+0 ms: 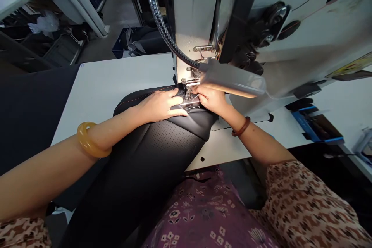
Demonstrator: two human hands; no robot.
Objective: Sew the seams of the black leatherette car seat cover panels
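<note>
A black leather-like cover [171, 139] with perforated panels and orange stitching lies across the sewing machine's bed and hangs down toward my lap. My left hand [159, 105] rests on it, fingers spread flat just left of the presser foot [188, 93]. On the other side of the foot, my right hand [211, 99] has its thumb and fingers pinched on the cover's edge. Both hands are close to the needle area, which a lamp [232, 79] lights from above. The needle tip is too small to make out.
The sewing machine's head [194, 11] rises in front of me, with a flexible metal lamp neck [162, 27] beside it. A white table [93, 89] surrounds the bed. A blue box [318, 124] stands at the right, and a dark blue bin [124, 42] holding black pieces is behind the table.
</note>
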